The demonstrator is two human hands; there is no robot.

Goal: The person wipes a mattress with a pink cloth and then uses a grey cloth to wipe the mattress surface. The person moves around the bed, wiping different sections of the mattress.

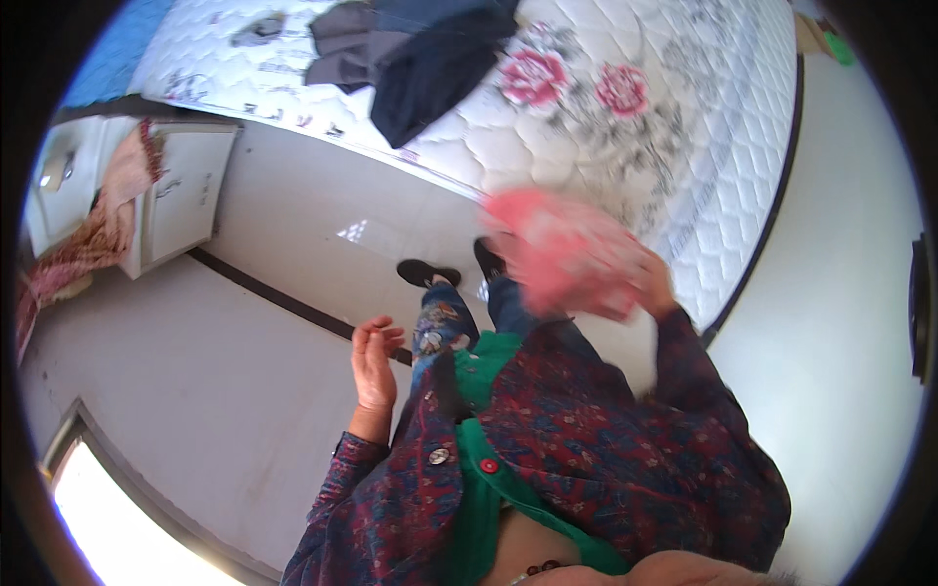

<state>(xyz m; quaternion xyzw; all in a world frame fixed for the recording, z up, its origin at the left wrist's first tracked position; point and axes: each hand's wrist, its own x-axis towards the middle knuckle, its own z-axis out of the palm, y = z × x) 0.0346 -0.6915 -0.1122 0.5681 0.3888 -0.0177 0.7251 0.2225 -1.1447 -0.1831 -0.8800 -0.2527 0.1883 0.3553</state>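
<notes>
A pink cloth with paler patches hangs from my right hand, smeared by motion. My fingers are closed on its right end, and the rest of it spreads out to the left over my legs and the near edge of the bed. What kind of cloth it is does not show. Off to the left, my left hand is raised in the air with its fingers loosely bent and apart, holding nothing. Dark clothes, black and grey, lie in a heap on the mattress, beyond both hands.
The quilted white mattress with pink flowers spans the far side. A white cabinet stands at the left, with a fringed pinkish cloth draped over it. Pale floor lies around my feet. A bright opening shows at lower left.
</notes>
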